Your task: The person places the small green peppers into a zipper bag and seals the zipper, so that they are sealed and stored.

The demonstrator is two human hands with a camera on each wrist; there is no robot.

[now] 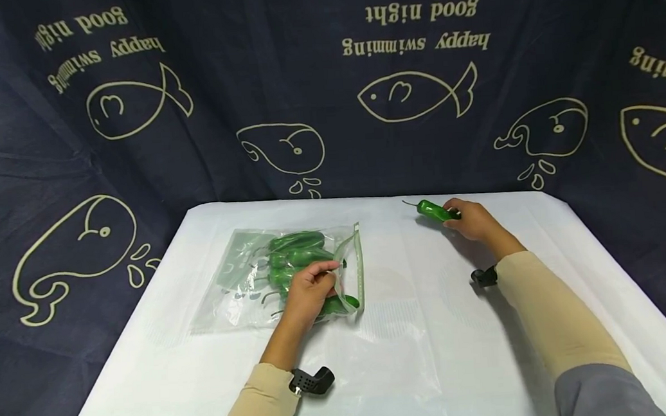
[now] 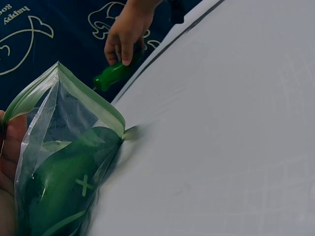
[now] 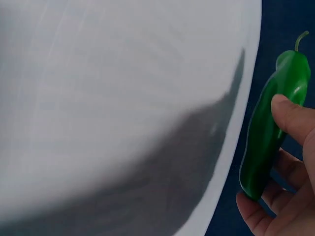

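A clear zip bag (image 1: 224, 309) with a pale green seal strip lies on the left half of the table, several green peppers (image 1: 296, 241) inside it. My left hand (image 1: 306, 295) pinches the bag's edge by its mouth, which gapes toward the right. In the left wrist view the green-edged opening (image 2: 91, 101) stands raised, dark green peppers below it. Near the table's back edge, my right hand (image 1: 474, 220) grips one green pepper (image 1: 433, 210) above the surface. The right wrist view shows this pepper (image 3: 268, 123) between thumb and fingers, its thin stem pointing away from the palm.
A white cloth covers the table (image 1: 390, 359). Behind it hangs a dark blue curtain (image 1: 323, 60) with fish and whale drawings and upside-down lettering. Each wrist wears a black camera mount, such as the left one (image 1: 312, 381).
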